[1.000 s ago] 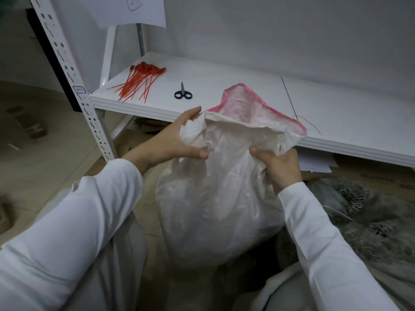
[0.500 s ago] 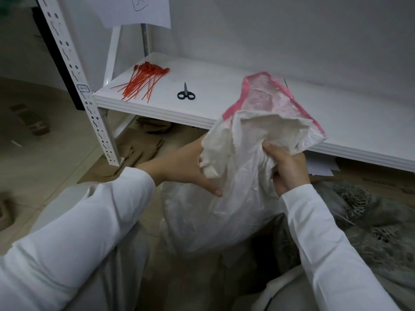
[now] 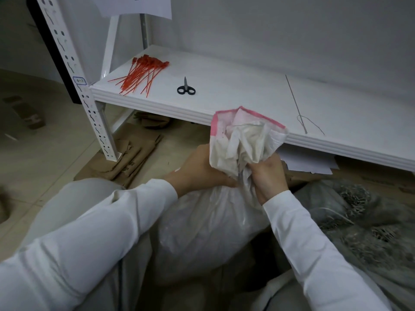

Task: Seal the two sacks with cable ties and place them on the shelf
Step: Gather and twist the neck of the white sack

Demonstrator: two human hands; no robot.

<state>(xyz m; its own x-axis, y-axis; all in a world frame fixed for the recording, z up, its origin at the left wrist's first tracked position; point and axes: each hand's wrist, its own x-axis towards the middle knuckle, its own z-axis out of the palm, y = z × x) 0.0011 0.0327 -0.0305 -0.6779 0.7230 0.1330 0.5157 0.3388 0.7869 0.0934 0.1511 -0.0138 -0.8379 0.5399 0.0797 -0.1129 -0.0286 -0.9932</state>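
sack [image 3: 213, 225] mouth now bunched tighter, lower than half second ago. my left hand [image 3: 199, 169], my right hand [image 3: 268, 176] both grip gathered neck. sack below shelf [image 3: 247, 95] front edge, contents hidden. cable ties [image 3: 141, 75] at shelf front left corner, scissors [image 3: 186, 88] beside.

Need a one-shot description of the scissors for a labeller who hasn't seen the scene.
Start at the white shelf board across the middle of the view. On its left part, just right of the loose bundle of red cable ties, lie the scissors. Small, shut, black handle loops toward the front edge, grey blades toward the wall; the ties are red and thin.
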